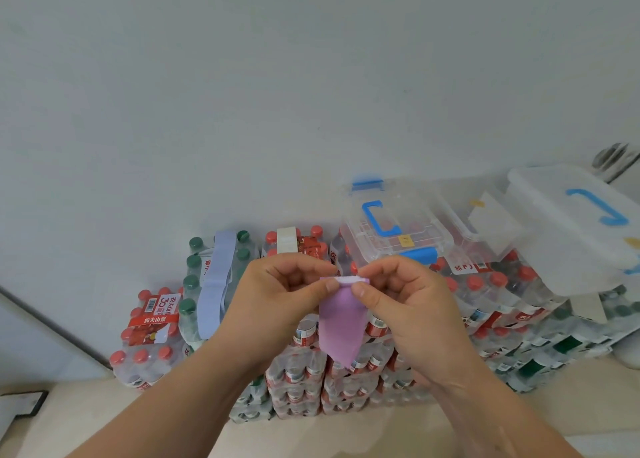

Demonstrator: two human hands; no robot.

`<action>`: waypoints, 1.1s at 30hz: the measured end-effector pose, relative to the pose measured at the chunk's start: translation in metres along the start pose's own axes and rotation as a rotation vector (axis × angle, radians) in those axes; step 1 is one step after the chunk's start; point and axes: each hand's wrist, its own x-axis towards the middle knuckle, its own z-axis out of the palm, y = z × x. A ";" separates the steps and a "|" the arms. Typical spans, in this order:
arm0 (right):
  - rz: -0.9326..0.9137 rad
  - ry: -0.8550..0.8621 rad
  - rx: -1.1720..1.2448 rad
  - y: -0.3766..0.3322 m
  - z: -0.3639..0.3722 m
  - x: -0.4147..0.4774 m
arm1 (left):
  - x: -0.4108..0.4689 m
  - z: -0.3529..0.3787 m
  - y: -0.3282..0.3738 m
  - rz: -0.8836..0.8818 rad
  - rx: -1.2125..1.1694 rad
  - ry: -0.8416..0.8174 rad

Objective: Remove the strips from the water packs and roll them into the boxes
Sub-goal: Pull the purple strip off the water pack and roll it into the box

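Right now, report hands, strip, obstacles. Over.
Left hand, right hand pinch top end of purple strip. Rest hangs unrolled. Blue strip, white strip on packs. Nearest box lidded.

At 8 o'clock, the brand 农夫山泉 is printed in white on the red label (154,320) of a water pack (142,360). A large "30" is printed above it, beside a barcode (150,305). Other labels cannot be read.

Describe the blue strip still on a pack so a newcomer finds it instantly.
Find the stack of water packs against the white wall. On its upper left sits a green-capped pack; the pale blue strip runs lengthwise over its top. Its neighbours differ: the cream strip lies on a red-capped pack, the purple strip hangs in front.
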 end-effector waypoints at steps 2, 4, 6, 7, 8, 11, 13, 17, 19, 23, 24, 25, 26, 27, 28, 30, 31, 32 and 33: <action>0.005 0.001 0.005 0.000 0.001 0.000 | 0.000 0.000 0.001 0.010 0.011 0.017; 0.008 0.018 0.016 -0.001 0.003 0.000 | -0.001 0.000 0.002 0.018 0.014 0.020; 0.001 0.036 0.004 -0.001 0.004 0.000 | -0.002 0.001 0.003 0.020 0.015 0.016; 0.000 0.038 0.000 -0.001 0.004 0.000 | -0.002 0.000 0.003 0.019 0.014 0.014; -0.001 0.037 -0.003 -0.001 0.003 0.000 | -0.002 -0.001 0.002 0.018 0.017 0.011; 0.003 0.022 -0.003 -0.001 0.002 0.000 | -0.002 -0.003 0.001 0.015 0.041 -0.013; 0.000 0.015 0.006 -0.001 0.002 -0.001 | -0.002 -0.003 0.000 0.015 0.046 -0.006; 0.004 0.017 -0.006 -0.001 0.003 -0.001 | -0.001 0.002 0.000 0.022 0.003 0.048; 0.004 0.024 -0.033 0.000 0.002 -0.001 | 0.000 0.004 -0.001 0.037 -0.010 0.093; 0.007 0.069 -0.027 0.004 0.001 -0.001 | 0.002 0.009 -0.001 0.042 -0.042 0.143; 0.005 0.083 -0.056 0.005 0.001 0.000 | 0.003 0.010 -0.001 0.037 -0.061 0.151; 0.012 0.095 -0.085 0.006 0.001 0.000 | 0.003 0.011 0.000 0.032 -0.076 0.157; 0.022 0.104 -0.102 0.007 0.001 -0.001 | 0.004 0.012 0.000 0.029 -0.085 0.161; 0.033 0.106 -0.103 0.007 0.002 -0.001 | 0.004 0.013 0.000 0.026 -0.089 0.163; 0.039 0.104 -0.095 0.007 0.002 0.000 | 0.004 0.014 0.000 0.021 -0.092 0.162; 0.047 0.106 -0.078 0.008 0.002 0.000 | 0.005 0.015 -0.001 0.014 -0.101 0.156; 0.042 0.110 -0.082 0.008 0.001 0.001 | 0.005 0.015 -0.001 0.011 -0.106 0.151; 0.033 0.111 -0.092 0.009 0.001 0.001 | 0.005 0.015 -0.002 0.010 -0.107 0.148; 0.026 0.107 -0.095 0.009 0.000 0.002 | 0.005 0.015 -0.002 0.012 -0.106 0.145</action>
